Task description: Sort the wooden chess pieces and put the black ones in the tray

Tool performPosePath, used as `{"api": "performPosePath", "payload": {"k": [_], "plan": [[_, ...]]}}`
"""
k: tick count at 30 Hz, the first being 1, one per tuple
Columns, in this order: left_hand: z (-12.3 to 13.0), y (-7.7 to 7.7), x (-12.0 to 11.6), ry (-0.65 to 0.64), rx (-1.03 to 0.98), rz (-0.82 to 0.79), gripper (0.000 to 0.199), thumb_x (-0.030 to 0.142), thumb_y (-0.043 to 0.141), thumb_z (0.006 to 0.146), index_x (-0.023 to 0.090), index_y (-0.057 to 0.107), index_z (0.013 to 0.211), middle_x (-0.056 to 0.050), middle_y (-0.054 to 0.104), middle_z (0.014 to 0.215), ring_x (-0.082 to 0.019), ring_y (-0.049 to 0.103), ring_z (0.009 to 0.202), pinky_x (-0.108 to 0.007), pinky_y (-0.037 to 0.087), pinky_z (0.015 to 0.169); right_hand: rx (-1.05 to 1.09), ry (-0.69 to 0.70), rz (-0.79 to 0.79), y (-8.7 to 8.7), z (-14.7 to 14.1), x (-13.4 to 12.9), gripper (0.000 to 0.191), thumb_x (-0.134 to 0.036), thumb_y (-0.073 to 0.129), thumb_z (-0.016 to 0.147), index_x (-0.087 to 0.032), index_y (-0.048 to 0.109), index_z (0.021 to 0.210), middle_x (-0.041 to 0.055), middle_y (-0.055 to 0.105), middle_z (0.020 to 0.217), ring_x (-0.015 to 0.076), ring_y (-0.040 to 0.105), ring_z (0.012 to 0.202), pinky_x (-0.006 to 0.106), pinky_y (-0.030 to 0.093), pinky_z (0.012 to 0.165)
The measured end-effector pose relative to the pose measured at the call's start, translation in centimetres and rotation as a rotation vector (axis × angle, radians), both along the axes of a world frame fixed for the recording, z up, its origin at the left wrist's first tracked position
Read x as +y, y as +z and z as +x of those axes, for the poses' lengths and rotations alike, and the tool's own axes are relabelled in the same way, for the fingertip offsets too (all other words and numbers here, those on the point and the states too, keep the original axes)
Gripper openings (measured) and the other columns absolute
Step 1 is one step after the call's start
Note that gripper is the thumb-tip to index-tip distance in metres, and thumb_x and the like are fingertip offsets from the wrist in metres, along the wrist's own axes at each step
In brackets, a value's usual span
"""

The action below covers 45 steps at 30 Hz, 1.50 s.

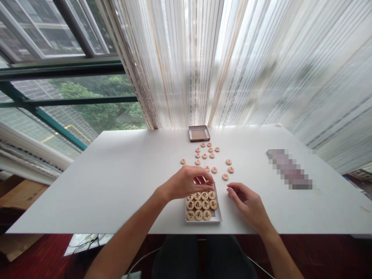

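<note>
An open shallow box [219, 220] near the front edge of the table holds several round wooden Chinese chess pieces with black characters, set in rows. One black-marked piece [198, 215] lies in its front row. My left hand [186, 182] reaches over the far part of the box, thumb and fingers pinched around a Chinese chess piece [209, 183] that is mostly hidden. To the right of the box, my right hand [247, 201] is closed above the tabletop, its thumb and forefinger tips close together with nothing visible between them. A red-marked piece [225, 177] lies just beyond it.
Several red-marked pieces [204, 156] are scattered beyond the box on the white table [139, 155]. The box lid [199, 140] lies upturned at the back, by the curtain [186, 77]. A blurred-out object [290, 170] rests at the right.
</note>
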<state>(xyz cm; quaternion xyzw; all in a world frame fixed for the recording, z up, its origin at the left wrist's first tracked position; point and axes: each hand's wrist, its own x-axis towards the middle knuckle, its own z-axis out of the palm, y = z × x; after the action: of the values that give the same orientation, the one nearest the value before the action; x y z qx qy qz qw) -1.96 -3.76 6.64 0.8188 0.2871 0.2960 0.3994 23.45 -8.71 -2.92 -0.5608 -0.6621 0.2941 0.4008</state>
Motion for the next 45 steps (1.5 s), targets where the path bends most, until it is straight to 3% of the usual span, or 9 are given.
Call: {"api": "performPosePath", "payload": {"k": [7, 14, 28, 34, 45], "plan": [[0.8, -1.3, -1.7, -0.107, 0.283, -0.057, 0.017, 0.02, 0.065, 0.089, 0.02, 0.072, 0.104, -0.003, 0.076, 0.095, -0.015, 0.07, 0.082, -0.022, 0.052, 0.075, -0.026, 0.015, 0.032, 0.0, 0.1, -0.1, 0.019, -0.039, 0.057, 0.095, -0.023, 0.066, 0.102, 0.0041, 0.072, 0.099, 0.021, 0.068, 0.087, 0.032, 0.054, 0.078], [1.7, -1.9, -1.9, -0.178, 0.436, -0.038, 0.016, 0.024, 0.066, 0.086, 0.022, 0.074, 0.101, -0.001, 0.077, 0.095, -0.016, 0.069, 0.084, -0.021, 0.049, 0.073, -0.049, 0.027, 0.062, 0.2, 0.0, 0.0, 0.019, -0.038, 0.056, 0.096, -0.023, 0.066, 0.1, 0.0042, 0.072, 0.097, 0.0207, 0.067, 0.085, 0.032, 0.053, 0.077], [2.4, -3.3, -0.9, -0.221, 0.486, -0.027, 0.019, 0.038, 0.072, 0.084, 0.026, 0.079, 0.098, 0.0, 0.076, 0.086, -0.014, 0.066, 0.075, -0.019, 0.043, 0.064, -0.041, 0.035, 0.059, 0.3, -0.1, -0.1, 0.02, -0.038, 0.055, 0.096, -0.022, 0.066, 0.1, 0.0045, 0.072, 0.095, 0.0206, 0.067, 0.083, 0.031, 0.053, 0.075], [2.4, -3.3, -1.1, -0.228, 0.414, -0.045, 0.013, 0.032, 0.073, 0.084, 0.027, 0.079, 0.094, 0.0, 0.078, 0.087, -0.015, 0.07, 0.078, -0.02, 0.046, 0.068, -0.037, 0.042, 0.069, 0.4, -0.1, -0.1, 0.02, -0.038, 0.054, 0.096, -0.023, 0.067, 0.1, 0.0056, 0.072, 0.097, 0.0219, 0.067, 0.085, 0.033, 0.054, 0.078], [3.1, -3.7, -1.4, -0.186, 0.484, 0.0, 0.007, 0.026, 0.073, 0.081, 0.025, 0.079, 0.086, -0.001, 0.078, 0.083, -0.018, 0.071, 0.078, -0.022, 0.048, 0.072, -0.037, 0.042, 0.065, 0.4, -0.1, -0.1, 0.02, -0.038, 0.054, 0.096, -0.023, 0.067, 0.1, 0.0055, 0.072, 0.097, 0.0214, 0.068, 0.084, 0.033, 0.054, 0.077]]}}
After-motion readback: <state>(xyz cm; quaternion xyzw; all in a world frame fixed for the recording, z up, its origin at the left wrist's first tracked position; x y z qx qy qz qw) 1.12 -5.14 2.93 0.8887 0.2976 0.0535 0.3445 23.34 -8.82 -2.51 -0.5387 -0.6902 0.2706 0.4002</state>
